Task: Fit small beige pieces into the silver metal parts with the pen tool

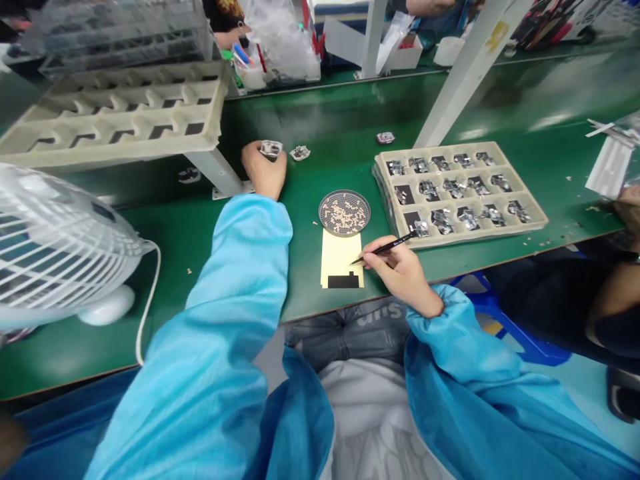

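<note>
My left hand (pixel 263 171) is stretched out across the green table (pixel 310 280) and pinches a small metal part (pixel 271 148) at its fingertips. A second such part (pixel 300 153) lies just to the right of it. My right hand (pixel 397 267) grips black tweezers (pixel 384 249), their tip resting on a yellow sheet (pixel 339 259) that carries a black strip at its near edge. Just beyond the sheet sits a round mesh dish (pixel 345 213) full of tiny pieces.
A beige compartment tray (pixel 457 190) with several metal parts lies right of the dish, one loose part (pixel 385 138) beyond it. Empty beige trays (pixel 117 113) stand raised at left, a white fan (pixel 55 247) nearer. A white post (pixel 465 73) slants up. Another person's arm (pixel 617 293) is at right.
</note>
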`<state>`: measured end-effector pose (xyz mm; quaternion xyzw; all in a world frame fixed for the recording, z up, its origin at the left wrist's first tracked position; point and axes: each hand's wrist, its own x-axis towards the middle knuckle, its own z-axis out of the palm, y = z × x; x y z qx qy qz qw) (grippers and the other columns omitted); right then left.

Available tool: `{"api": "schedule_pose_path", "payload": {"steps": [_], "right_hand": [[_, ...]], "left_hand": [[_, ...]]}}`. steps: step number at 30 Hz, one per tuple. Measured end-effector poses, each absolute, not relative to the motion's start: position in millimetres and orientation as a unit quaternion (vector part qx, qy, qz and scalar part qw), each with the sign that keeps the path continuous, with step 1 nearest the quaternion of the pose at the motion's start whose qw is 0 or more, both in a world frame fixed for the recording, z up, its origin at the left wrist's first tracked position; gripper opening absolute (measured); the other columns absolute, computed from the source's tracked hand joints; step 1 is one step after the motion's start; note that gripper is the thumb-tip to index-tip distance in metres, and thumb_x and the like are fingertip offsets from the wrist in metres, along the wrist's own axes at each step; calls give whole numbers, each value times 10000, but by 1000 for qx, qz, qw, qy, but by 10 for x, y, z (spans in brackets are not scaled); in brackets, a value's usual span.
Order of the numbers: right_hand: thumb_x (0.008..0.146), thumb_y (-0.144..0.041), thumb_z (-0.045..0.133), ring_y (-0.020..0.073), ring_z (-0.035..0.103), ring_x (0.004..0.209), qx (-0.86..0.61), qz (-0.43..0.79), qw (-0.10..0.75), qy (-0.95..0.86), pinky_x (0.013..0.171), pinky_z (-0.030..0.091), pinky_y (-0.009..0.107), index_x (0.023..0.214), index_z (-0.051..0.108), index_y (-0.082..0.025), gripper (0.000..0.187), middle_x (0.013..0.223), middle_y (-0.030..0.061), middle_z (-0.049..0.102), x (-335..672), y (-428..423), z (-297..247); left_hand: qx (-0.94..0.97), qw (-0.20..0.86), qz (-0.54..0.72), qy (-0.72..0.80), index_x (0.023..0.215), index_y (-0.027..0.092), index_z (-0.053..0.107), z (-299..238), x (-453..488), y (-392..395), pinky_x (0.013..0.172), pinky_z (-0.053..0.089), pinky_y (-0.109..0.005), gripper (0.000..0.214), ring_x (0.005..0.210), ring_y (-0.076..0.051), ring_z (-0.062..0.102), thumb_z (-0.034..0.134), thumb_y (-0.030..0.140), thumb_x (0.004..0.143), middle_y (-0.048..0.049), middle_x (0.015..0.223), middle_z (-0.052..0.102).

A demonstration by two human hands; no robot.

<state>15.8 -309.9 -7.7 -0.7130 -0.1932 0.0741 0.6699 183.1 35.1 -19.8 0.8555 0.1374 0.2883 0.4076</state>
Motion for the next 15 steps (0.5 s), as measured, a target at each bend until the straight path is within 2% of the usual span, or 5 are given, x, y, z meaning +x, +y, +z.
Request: {"api": "schedule_pose_path", "payload": {"steps": [2, 4, 8, 11, 15], "right_hand": [[957, -377, 750, 180, 735, 868, -733, 51, 645, -211, 817, 616, 329, 1040, 691, -214, 192, 976, 43, 742, 139, -3122, -96], [968, -343, 733, 181, 732, 864, -743, 33, 625, -237, 814, 616, 325, 1016, 694, -215, 143, 962, 40, 742, 134, -3129, -107], [979, -303, 711, 170, 724, 827, -742, 16, 618, -259, 773, 616, 302, 995, 687, -222, 87, 922, 26, 732, 148, -3113, -101], [969, -307, 729, 161, 713, 813, -742, 11, 615, -265, 762, 612, 288, 996, 683, -222, 100, 917, 22, 726, 151, -3108, -88], [974, -316, 728, 158, 704, 807, -742, 22, 610, -277, 765, 606, 284, 997, 681, -219, 110, 908, 21, 726, 152, -3124, -81]], "left_hand": [[827, 455, 318, 85, 1323, 173, 492, -203, 1516, 96, 1083, 511, -430, 506, 1255, -270, 624, 746, 287, 900, -154, 1356, 618], [802, 522, 289, -1, 1352, 207, 477, -172, 1081, -204, 871, 586, -361, 616, 1022, -227, 702, 803, 338, 846, -120, 1252, 668], [802, 555, 173, -138, 1375, 225, 529, -10, 211, -620, 601, 504, -228, 615, 736, -122, 654, 796, 301, 827, -88, 1164, 691], [854, 474, 36, -214, 1377, 211, 608, 97, -90, -677, 586, 459, -212, 568, 648, -99, 580, 757, 213, 829, -24, 924, 692], [881, 415, -34, -225, 1387, 200, 632, 126, -86, -641, 664, 467, -224, 580, 691, -114, 590, 733, 171, 817, -7, 873, 689]]}}
